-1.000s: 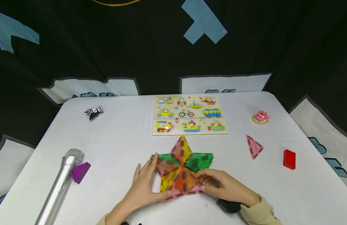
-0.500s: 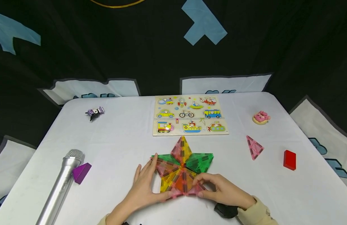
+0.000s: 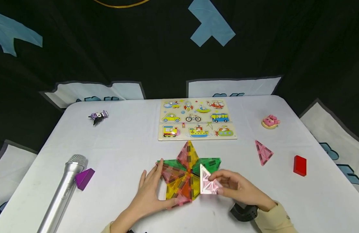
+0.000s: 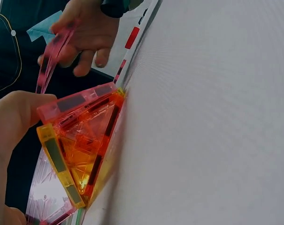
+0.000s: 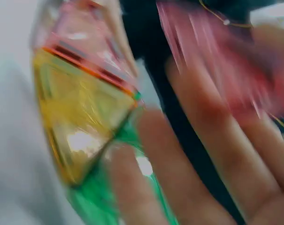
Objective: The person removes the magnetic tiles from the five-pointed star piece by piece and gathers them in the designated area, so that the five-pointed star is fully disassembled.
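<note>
Near the front edge of the white worktop [image 3: 115,152], the left hand [image 3: 148,194] is lying with fingers straight and spread against the left side of a flat star of translucent pink, green, yellow and orange magnetic triangle tiles [image 3: 183,176], thumb touching its near point, pressing rather than gripping. Just to the right, the right hand [image 3: 237,187] is pinching one translucent pink triangle tile [image 3: 207,183] between thumb and fingertips, holding it tilted up on edge beside the star's right side, lifted clear of the cloth. The risk here, as I judge it, is that the magnets in the raised tile are tugging at its neighbours, so a sideways pull could be dragging the green and orange pieces out of line or breaking the star apart if the left hand is not bracing firmly enough. Further right a loose pink triangle tile [image 3: 263,152] and a red block [image 3: 299,165] are lying apart; toward the left edge a silver microphone [image 3: 62,191] is touching a purple wedge block [image 3: 84,178]. Toward the far edge a wooden vehicle peg puzzle [image 3: 197,119] is sitting centred. The right wrist view is badly blurred, and both forearms are cut off at the frame's bottom.
</note>
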`<state>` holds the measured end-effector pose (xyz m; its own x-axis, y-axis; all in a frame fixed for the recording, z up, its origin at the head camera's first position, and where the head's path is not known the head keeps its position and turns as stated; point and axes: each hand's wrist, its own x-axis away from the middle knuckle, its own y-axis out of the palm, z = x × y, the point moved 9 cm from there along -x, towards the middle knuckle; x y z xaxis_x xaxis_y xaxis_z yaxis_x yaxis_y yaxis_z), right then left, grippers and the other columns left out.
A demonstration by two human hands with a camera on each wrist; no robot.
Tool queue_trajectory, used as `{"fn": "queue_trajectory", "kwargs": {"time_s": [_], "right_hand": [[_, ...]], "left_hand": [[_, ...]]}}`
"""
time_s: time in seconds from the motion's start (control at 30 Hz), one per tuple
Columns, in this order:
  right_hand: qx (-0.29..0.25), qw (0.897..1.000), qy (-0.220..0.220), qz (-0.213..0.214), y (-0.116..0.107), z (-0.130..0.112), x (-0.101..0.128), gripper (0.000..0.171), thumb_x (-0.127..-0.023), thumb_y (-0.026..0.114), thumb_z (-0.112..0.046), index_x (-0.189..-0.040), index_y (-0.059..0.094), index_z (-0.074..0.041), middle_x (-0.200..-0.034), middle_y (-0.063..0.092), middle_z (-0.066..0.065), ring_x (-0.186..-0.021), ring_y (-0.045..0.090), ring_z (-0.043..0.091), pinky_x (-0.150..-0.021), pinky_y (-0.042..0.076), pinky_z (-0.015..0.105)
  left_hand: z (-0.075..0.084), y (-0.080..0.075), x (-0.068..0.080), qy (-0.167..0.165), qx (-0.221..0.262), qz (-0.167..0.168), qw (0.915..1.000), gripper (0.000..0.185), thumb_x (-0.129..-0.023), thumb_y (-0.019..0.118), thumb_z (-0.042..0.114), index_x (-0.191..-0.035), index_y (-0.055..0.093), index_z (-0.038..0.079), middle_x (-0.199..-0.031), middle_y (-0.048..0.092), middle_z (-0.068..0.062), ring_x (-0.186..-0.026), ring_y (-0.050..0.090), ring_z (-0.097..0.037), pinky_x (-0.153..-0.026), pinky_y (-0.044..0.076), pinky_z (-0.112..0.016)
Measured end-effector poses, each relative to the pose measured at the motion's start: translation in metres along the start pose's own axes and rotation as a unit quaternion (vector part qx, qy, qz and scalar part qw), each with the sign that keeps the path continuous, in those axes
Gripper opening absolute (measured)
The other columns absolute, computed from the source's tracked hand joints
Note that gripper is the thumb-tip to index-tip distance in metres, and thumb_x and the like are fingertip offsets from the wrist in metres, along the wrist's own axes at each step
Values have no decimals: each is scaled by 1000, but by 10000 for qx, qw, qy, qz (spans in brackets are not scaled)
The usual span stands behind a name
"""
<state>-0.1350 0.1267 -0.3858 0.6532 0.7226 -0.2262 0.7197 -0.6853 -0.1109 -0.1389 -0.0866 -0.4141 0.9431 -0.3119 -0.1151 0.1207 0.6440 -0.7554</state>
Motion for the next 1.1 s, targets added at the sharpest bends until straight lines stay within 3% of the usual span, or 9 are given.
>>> {"fn": "queue_trajectory", "kwargs": {"time_s": [0.13,0.27,0.4,0.57,0.7,0.8,0.9,1.0,1.1], "right_hand": [[755,9823,86,1712,-47,-1,9,41,-89,49,8,-129,38,6,-111,50,20,-93,56,21,-73,49,30],[2423,9098,1095,3187,-89,10,30,45,-88,57,-4,-130,42,-1,-101,54,16,-78,56,17,-61,49,26],[3435,8506,1858,3521,-107,18,43,49,-87,60,-7,-131,41,-1,-94,57,17,-75,49,17,-59,41,21],[3760,8309,2154,3492,-109,20,47,54,-84,63,-7,-131,37,3,-106,56,26,-81,51,25,-66,43,32],[4092,8215,1913,3480,-106,15,44,52,-81,66,-7,-127,43,4,-118,50,29,-95,49,36,-78,39,49],[4151,8284,1145,3583,-95,3,37,48,-78,68,-1,-122,49,4,-112,54,26,-93,51,33,-75,42,45],[3900,8653,319,3133,-65,-7,19,47,-77,68,3,-121,52,-1,-102,56,15,-80,53,20,-64,46,32],[3549,9132,280,1983,-22,-2,-4,50,-83,65,-7,-130,48,-11,-105,51,3,-77,48,10,-62,45,24],[3719,9191,798,1032,12,8,-15,58,-85,64,-23,-138,39,-23,-112,41,-5,-88,39,9,-68,40,24]], "left_hand": [[-1,0,0,-13,15,-35,10000,118,-61,71,62,-146,8,9,-143,28,-13,-132,21,-28,-102,-2,-55],[-1,1,0,-16,38,-62,10000,118,-62,71,60,-146,7,9,-143,28,-14,-132,21,-29,-102,-2,-55],[-1,1,-1,1,102,-78,9999,117,-62,72,59,-146,6,10,-144,27,-13,-132,20,-29,-102,-3,-54],[0,1,0,112,138,-62,9998,115,-63,71,58,-146,6,11,-144,27,-13,-132,20,-29,-101,-3,-56],[2,0,0,195,141,-10,9997,114,-64,71,58,-146,8,10,-143,29,-12,-132,20,-29,-101,-3,-56],[2,0,1,222,131,-3,9997,113,-64,70,58,-146,9,10,-143,29,-13,-131,20,-30,-101,-2,-57],[2,0,1,235,115,0,9997,112,-65,70,58,-146,9,9,-143,29,-12,-131,20,-30,-101,-3,-57],[2,-1,1,252,115,5,9996,112,-65,70,57,-146,9,9,-143,29,-12,-131,20,-30,-101,-3,-57],[3,-1,1,288,153,26,9995,112,-65,70,57,-146,10,9,-144,29,-13,-131,20,-30,-100,-2,-57]]}}
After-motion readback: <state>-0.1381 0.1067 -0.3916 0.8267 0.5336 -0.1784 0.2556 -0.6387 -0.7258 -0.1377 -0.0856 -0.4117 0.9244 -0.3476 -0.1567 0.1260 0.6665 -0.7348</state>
